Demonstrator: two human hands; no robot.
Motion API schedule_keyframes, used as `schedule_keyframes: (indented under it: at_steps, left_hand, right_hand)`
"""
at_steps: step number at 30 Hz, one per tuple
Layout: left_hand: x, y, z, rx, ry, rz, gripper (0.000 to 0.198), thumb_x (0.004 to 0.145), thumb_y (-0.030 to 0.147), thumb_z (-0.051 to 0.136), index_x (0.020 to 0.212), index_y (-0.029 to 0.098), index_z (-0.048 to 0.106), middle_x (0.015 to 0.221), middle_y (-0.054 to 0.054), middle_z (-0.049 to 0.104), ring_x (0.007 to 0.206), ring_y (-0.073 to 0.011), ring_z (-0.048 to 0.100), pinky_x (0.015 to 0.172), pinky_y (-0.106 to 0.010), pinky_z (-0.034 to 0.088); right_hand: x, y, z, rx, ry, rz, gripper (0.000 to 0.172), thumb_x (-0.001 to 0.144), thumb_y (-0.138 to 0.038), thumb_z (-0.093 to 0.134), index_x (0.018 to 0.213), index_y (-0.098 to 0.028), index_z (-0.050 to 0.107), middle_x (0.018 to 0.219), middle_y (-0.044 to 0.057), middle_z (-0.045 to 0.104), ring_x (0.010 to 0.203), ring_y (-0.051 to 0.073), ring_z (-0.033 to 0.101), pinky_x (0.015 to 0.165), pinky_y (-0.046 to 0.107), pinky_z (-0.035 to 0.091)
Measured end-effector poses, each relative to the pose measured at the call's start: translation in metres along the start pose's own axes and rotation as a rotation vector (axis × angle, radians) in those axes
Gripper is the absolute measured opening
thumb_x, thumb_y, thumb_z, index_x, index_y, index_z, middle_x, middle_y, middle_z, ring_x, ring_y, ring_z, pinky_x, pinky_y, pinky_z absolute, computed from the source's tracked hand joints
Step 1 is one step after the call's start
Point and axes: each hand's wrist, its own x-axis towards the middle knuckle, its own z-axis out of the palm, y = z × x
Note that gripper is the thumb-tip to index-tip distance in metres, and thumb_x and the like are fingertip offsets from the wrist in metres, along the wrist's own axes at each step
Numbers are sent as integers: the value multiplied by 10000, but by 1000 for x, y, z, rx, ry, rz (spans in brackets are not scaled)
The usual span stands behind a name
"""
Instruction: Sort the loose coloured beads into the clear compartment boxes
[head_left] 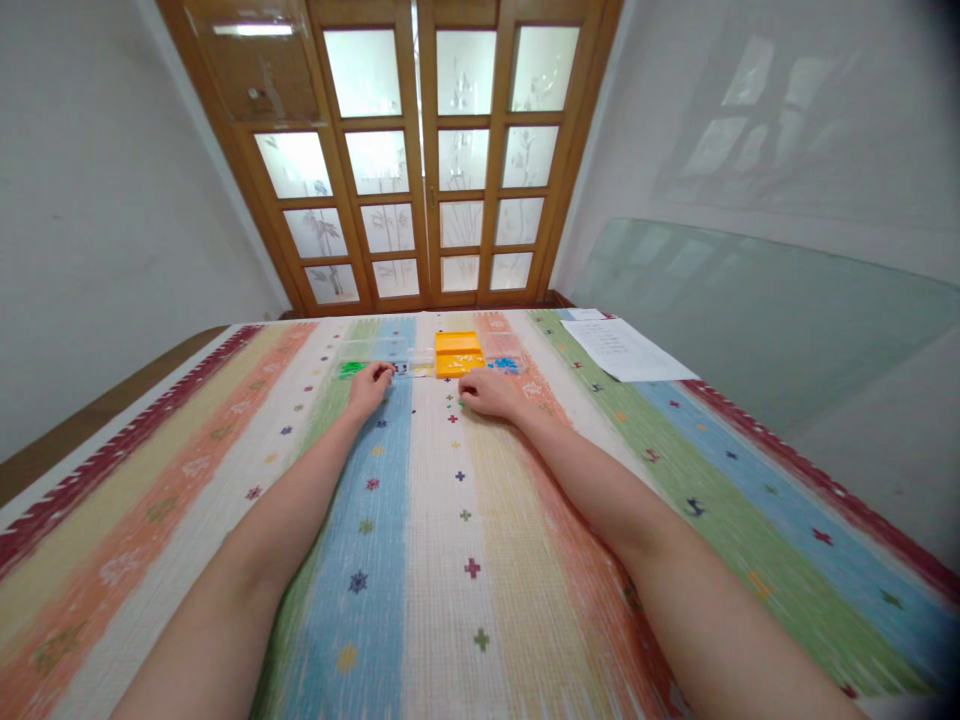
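My left hand (370,386) is pinched closed beside a clear plastic box of small dark pieces (400,369). Anything between its fingertips is too small to make out. Small green pieces (351,370) lie in a clear box just left of that hand. My right hand (489,393), fingers curled together, rests on the cloth in front of an orange-yellow plastic case (457,342); what it may hold is hidden. Pale bits show in the case's near part. Blue pieces (504,366) sit in a clear box behind the right hand, and yellow ones (424,370) between the hands.
A striped, patterned tablecloth (442,560) covers the long table. Printed white paper (626,349) lies at the far right. Beyond the table are wooden doors (427,150) with frosted panes, and a glass sheet (757,310) leans along the right wall.
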Motion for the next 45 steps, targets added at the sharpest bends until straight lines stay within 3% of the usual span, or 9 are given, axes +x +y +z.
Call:
schedule_keyframes:
  at_steps: [4,7,9,15,21,30,35,40,45]
  left_hand:
    - [-2,3,6,-181,-6,-146,386,970,311,533,1302,155,653,1196,-110,744,811,-142,684,735,-264,559]
    - [-5,5,11,-270,-51,-148,592,998,253,494,1580,192,412,1423,-144,656,921,-136,716,841,-292,590]
    - [-6,5,15,-244,-88,-119,666,987,214,501,1632,217,333,1494,-148,608,966,-148,720,914,-337,590]
    - [-18,13,31,127,-243,212,376,981,287,555,1323,208,689,1341,-102,709,1213,-247,658,1113,-420,493]
    - [-37,26,48,348,-449,509,395,992,346,568,1337,194,687,1429,-128,654,1345,-285,571,1201,-465,400]
    - [-35,24,49,428,-426,543,436,970,402,612,1349,198,684,1435,-145,640,1343,-314,564,1188,-476,402]
    - [-44,33,52,443,-459,553,511,987,458,589,1397,160,650,1500,-185,587,1382,-345,531,1209,-499,370]
    - [-59,55,77,387,-482,602,566,963,453,630,1426,128,604,1532,-214,535,1412,-356,488,1215,-500,357]
    - [-50,73,109,361,-400,553,211,950,319,622,1074,186,729,1154,-146,672,1110,-294,610,1019,-451,489]
  right_hand:
    - [-1,2,-2,32,-19,-1,176,832,-153,592,843,-189,765,873,62,753,793,205,603,739,296,399]
    - [-1,10,1,33,15,32,173,831,-150,575,829,-192,743,871,61,745,785,201,599,731,290,398]
    - [0,17,2,31,68,83,173,838,-152,562,829,-192,731,866,60,739,776,198,596,723,287,397]
    - [2,40,1,74,248,311,183,828,-140,538,842,-189,714,886,64,740,807,204,605,746,285,427]
    - [5,37,12,360,248,412,151,842,-188,516,790,-194,657,859,41,708,797,190,617,712,275,453]
    - [22,-23,41,844,236,314,294,1003,-434,469,1080,-229,665,1183,80,714,1097,201,645,895,317,542]
    - [21,-2,34,921,449,491,394,1004,-509,399,1066,-218,656,1205,117,706,1076,221,661,868,341,565]
    - [25,17,35,817,539,588,415,945,-532,381,927,-209,641,1061,105,727,985,219,673,787,305,561]
    - [25,19,39,835,586,596,307,870,-457,450,858,-211,633,982,87,723,930,215,673,771,305,542]
